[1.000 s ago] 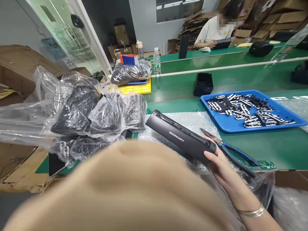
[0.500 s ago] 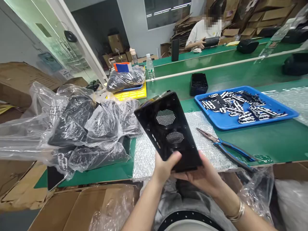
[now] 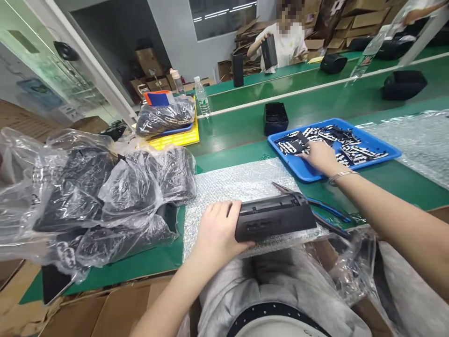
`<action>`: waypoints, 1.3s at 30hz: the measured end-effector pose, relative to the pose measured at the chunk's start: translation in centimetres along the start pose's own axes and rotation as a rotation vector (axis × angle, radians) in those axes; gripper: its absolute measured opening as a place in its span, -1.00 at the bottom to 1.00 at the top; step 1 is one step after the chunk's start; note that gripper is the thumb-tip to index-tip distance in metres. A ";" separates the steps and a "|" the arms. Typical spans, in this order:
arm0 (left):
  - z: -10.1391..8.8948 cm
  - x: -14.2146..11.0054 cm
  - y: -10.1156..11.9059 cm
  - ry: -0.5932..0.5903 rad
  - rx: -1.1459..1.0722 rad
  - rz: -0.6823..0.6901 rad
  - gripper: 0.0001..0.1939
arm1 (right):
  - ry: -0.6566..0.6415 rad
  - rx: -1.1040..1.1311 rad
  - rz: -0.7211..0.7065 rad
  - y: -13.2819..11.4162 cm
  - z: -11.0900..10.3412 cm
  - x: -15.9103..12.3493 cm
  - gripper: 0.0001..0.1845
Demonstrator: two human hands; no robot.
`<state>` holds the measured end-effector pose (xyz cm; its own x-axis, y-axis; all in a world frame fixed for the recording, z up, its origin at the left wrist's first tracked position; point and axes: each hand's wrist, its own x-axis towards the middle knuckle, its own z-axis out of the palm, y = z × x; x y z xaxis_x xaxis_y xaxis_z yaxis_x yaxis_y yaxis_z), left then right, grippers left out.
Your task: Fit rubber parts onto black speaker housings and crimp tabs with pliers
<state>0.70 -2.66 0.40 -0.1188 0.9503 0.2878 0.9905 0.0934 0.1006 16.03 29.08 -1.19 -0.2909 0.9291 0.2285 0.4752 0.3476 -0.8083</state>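
Observation:
My left hand [image 3: 220, 229] is wrapped round the left end of a black speaker housing [image 3: 277, 222]. The housing lies on its side on a sheet of bubble wrap [image 3: 228, 182] at the table's near edge. Over at the blue tray [image 3: 308, 175], my right hand [image 3: 321, 157] has its fingertips closed on a black part with white strips [image 3: 299, 142]. Several similar parts fill the tray. Long-nose pliers [image 3: 326, 210] with blue and black handles lie right of the housing, partly hidden behind it.
Plastic-wrapped black housings [image 3: 133, 187] are heaped at left. Behind the tray stands an open black box-like housing [image 3: 275, 119]. A water bottle [image 3: 201, 97] and a yellow tray [image 3: 182, 136] are farther back. Across the table, a co-worker [image 3: 280, 44] holds a black speaker.
The speaker housing, held up in both hands before, now rests on the bubble wrap under my left hand. My right hand has left it and moved to the blue tray.

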 end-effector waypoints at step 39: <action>0.8 3.0 0.9 0.364 -1.248 -0.403 -0.93 | -0.704 0.862 0.126 -9.8 2.5 -15.1 -0.90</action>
<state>1.25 0.54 0.60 -0.5864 0.7713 0.2475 0.1852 -0.1698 0.9679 13.68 11.31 1.94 -0.8160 0.5777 -0.0184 -0.1204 -0.2010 -0.9722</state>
